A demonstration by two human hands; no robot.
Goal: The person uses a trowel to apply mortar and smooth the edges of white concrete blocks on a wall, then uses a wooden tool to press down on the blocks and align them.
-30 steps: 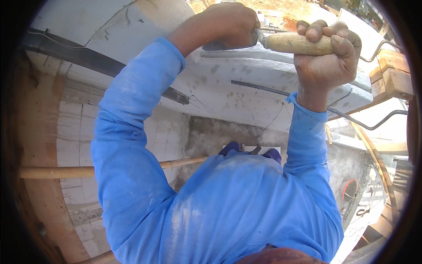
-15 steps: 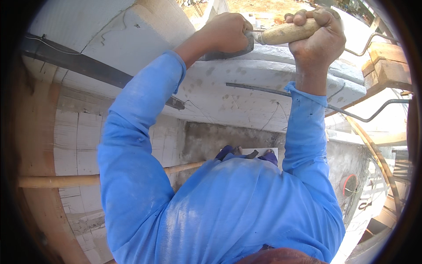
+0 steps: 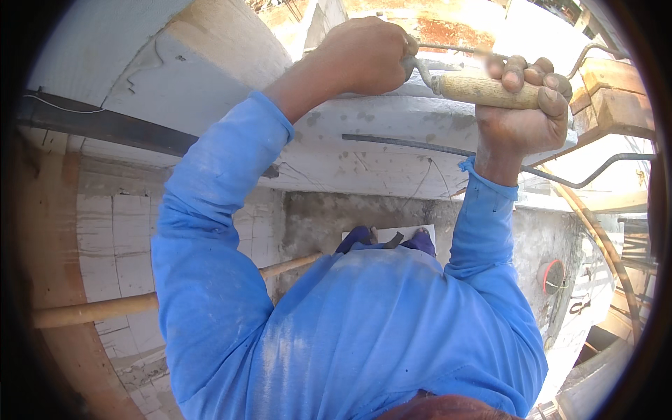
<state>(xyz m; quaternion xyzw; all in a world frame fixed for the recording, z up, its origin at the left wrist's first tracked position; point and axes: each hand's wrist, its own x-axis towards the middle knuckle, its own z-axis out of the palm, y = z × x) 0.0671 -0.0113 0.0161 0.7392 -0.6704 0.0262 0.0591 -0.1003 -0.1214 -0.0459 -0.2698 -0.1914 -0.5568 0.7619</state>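
Observation:
High in the view, my right hand (image 3: pixel 521 112) is wrapped round the pale wooden handle of a trowel (image 3: pixel 483 91), fingers over the top. A bent metal neck runs from the handle toward my left hand (image 3: pixel 367 56). That hand is a closed fist seen from its back, with its fingers right against the neck. Whatever lies inside the fist is hidden, and the trowel's blade does not show. Both hands are above a pale, spotted block ledge (image 3: pixel 392 122).
A bent metal bar (image 3: pixel 581 185) juts across the ledge toward wooden blocks (image 3: pixel 623 105) at the right. A dark beam (image 3: pixel 119 126) runs along the left under a pale slab. One wooden pole (image 3: pixel 98 308) crosses low left. Below are my feet on a white board (image 3: pixel 395 232).
The trowel handle has shifted right and down with my right hand. My left fist has moved slightly right, and the grey blade beneath it has gone out of sight.

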